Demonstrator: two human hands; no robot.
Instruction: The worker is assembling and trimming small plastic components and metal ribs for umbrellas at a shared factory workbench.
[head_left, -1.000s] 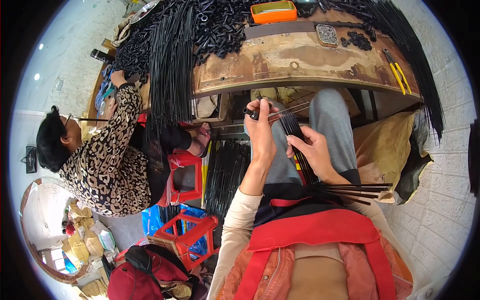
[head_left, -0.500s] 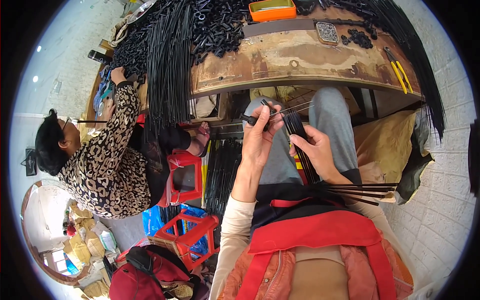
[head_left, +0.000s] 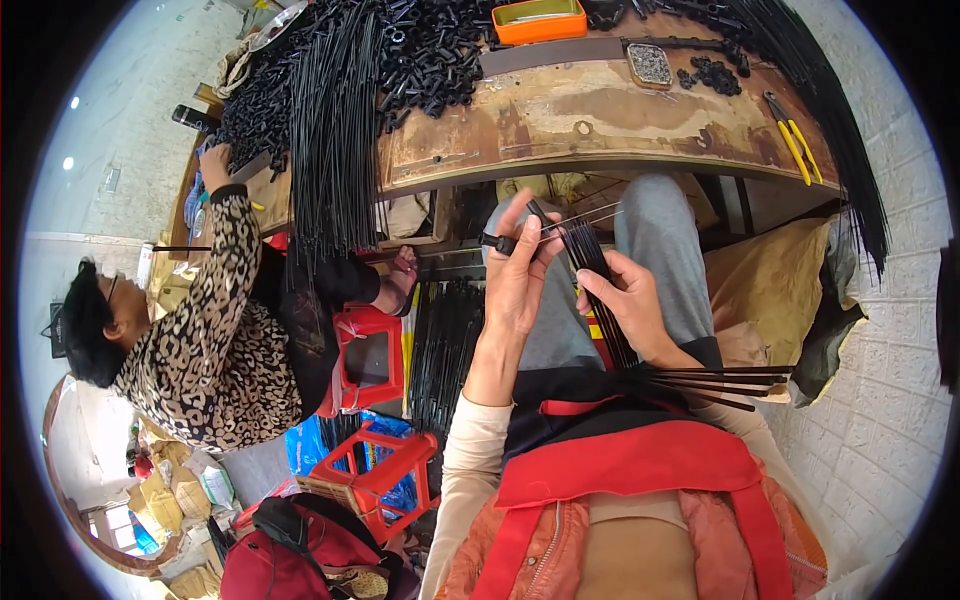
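Over my lap, my left hand [head_left: 517, 268] has its thumb and fingers closed on small black plastic fittings. One short fitting [head_left: 497, 242] sticks out to the left of the thumb, another one [head_left: 540, 211] points up between the fingers. The index finger is raised. My right hand [head_left: 632, 305] grips a bundle of thin black rods [head_left: 588, 248] that slants up toward the left hand. Fine metal wires [head_left: 600, 214] cross at the top of the bundle beside the left fingertips; whether they enter a fitting I cannot tell.
The wooden table [head_left: 590, 110] ahead carries heaped black fittings [head_left: 420, 65], hanging black rods [head_left: 335, 140], an orange tray [head_left: 540, 20], a metal box [head_left: 650, 65] and yellow-handled pliers [head_left: 793, 140]. More rods [head_left: 720, 378] lie across my lap. A co-worker [head_left: 215, 340] sits at left near red stools [head_left: 385, 470].
My left index finger has lifted away from the fitting. My right hand stays nearly still on the rods. The co-worker's head is lower, and their arm is stretched further toward the table.
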